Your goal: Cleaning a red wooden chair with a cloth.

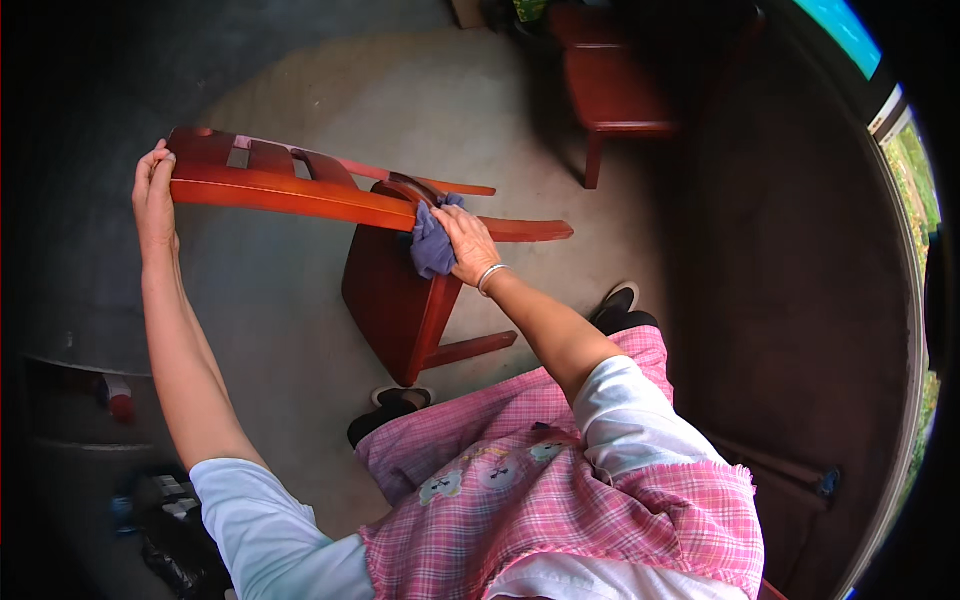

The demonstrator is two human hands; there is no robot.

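A red-brown wooden chair (300, 197) is tipped over in front of me, its slatted back reaching to the left and its legs to the right. My left hand (155, 200) grips the top end of the chair back, fingers wrapped round the wood. A bunched purple-blue cloth (432, 246) lies against the side rail where the back meets the seat (392, 290). My right hand (470, 248), with a silver bangle on the wrist, presses that cloth onto the rail. Part of the cloth is hidden under the fingers.
A second red-brown chair (620, 95) stands at the far right on the grey floor (330, 90). A dark wall (790, 250) and a bright window (912, 170) are to the right. Dark plastic bags (180, 550) lie at the lower left. My shoes (618, 303) flank the tipped chair.
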